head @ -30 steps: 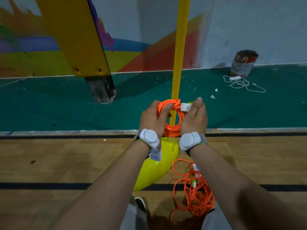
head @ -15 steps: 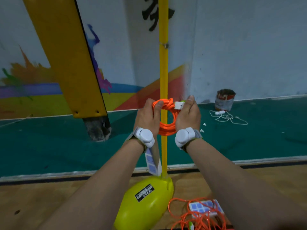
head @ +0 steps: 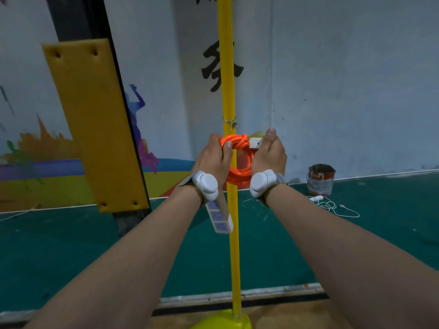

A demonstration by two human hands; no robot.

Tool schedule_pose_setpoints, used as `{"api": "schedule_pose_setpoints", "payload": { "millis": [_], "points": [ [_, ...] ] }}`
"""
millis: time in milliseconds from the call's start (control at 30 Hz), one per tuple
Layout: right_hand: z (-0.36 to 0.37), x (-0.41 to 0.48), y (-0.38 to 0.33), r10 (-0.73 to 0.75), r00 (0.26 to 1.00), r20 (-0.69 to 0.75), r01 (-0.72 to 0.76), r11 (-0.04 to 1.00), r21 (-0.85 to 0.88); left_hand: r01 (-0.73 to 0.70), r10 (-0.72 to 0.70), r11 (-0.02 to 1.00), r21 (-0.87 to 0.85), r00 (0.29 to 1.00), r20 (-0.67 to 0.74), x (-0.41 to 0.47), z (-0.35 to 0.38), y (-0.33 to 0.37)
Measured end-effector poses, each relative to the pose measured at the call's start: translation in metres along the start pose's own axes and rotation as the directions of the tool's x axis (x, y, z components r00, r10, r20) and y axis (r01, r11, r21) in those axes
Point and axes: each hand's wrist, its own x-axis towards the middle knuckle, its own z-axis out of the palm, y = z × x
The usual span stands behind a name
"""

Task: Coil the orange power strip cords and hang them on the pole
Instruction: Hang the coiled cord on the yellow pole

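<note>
A coiled orange cord (head: 240, 160) is held up against the thin yellow pole (head: 228, 67), just below a small metal hook (head: 231, 123) clamped on it. My left hand (head: 213, 157) grips the coil's left side, thumb over the top wraps. My right hand (head: 268, 153) holds the right side together with the white plug (head: 255, 143). The cord's white power strip (head: 219, 216) dangles below my left wrist, beside the pole.
The pole stands in a yellow-green base (head: 228, 320) at the bottom edge. A yellow padded post (head: 95, 124) leans at left. A paint can (head: 320, 180) and a white cable (head: 332, 206) lie on the green floor at right, by the wall.
Both hands have lifted the coil up the pole to just under the hook. My view tilted upward, so the loose orange cord on the floor has left the frame.
</note>
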Motion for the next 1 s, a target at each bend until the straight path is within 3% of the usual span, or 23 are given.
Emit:
{"api": "schedule_pose_setpoints", "payload": {
  "millis": [333, 833, 1000],
  "points": [
    [0.04, 0.082, -0.015, -0.084, 0.996, 0.03, 0.084, 0.996, -0.005, -0.155, 0.161, 0.986, 0.06, 0.979, -0.122, 0.096, 0.013, -0.021],
    [0.086, 0.134, 0.029, -0.061, 0.996, 0.072, 0.065, 0.997, -0.044, -0.073, 0.069, 0.997, -0.039, 0.994, -0.082, 0.15, 0.051, -0.063],
    [0.09, 0.128, 0.047, -0.02, 0.995, 0.095, 0.024, 0.999, -0.038, -0.068, 0.047, 0.981, -0.183, 0.992, -0.121, 0.136, 0.065, -0.072]
  ]
}}
